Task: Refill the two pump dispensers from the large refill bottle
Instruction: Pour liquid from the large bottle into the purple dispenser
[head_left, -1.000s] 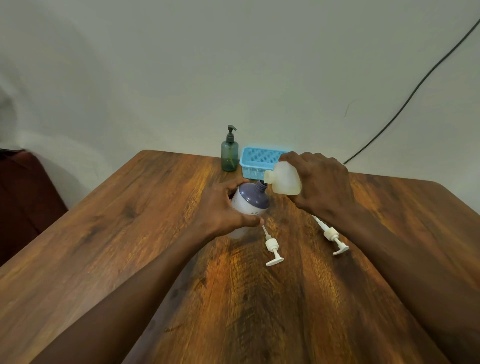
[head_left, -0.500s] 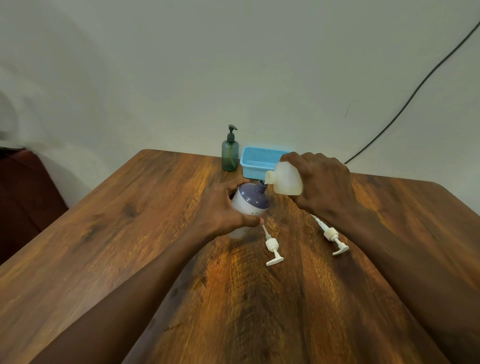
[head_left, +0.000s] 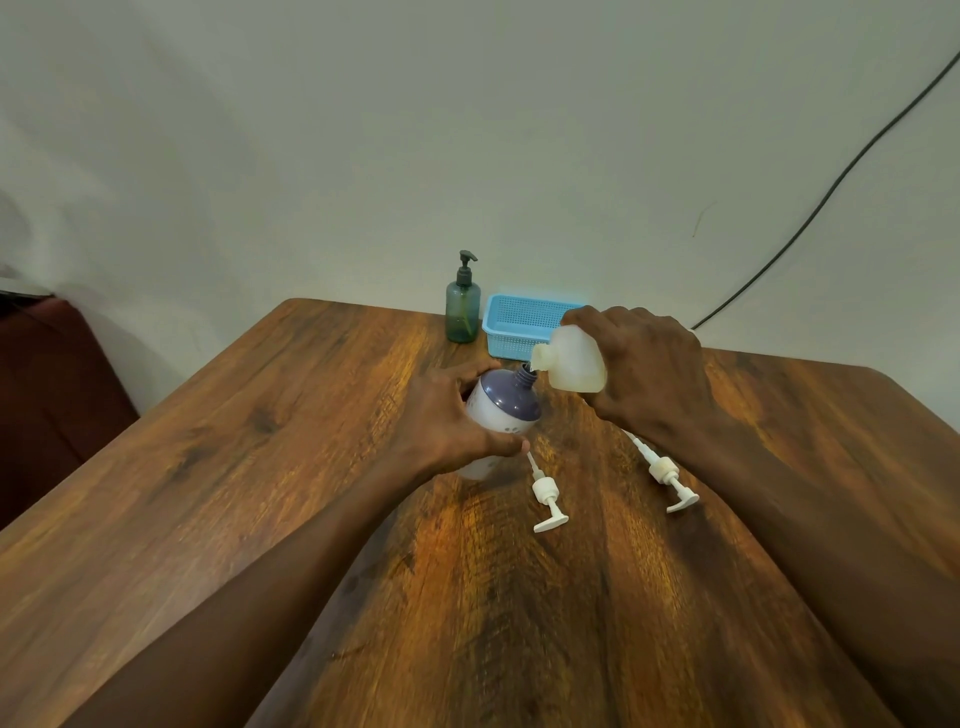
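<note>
Main risk: spill. The refill bottle (head_left: 574, 359) is tipped w/ its mouth right at the narrow neck of the purple-topped dispenser (head_left: 501, 410), nearly touching; neck opening is small, so any wobble or too steep a tilt probably sends liquid down the dispenser's shoulder onto the table (head_left: 260, 467). Dispenser itself leans toward the refill bottle, so a slack hold could let it slip or tip. Can't tell if liquid is flowing, or how full either is. Left hand (head_left: 447, 421) wraps the dispenser's body, fingers curled round the far side, thumb pressed on the near side. Right hand (head_left: 644, 369) grips the refill bottle from above/behind, fingers closed over it, wrist rolled toward the dispenser. Two white pump heads lie loose on the table: one (head_left: 546, 496) just on the near side of the dispenser, the other (head_left: 665, 475) further right of it, under the right forearm. Beyond the dispenser, at the wall edge: green pump bottle (head_left: 462, 306) and blue basket (head_left: 519, 325).
</note>
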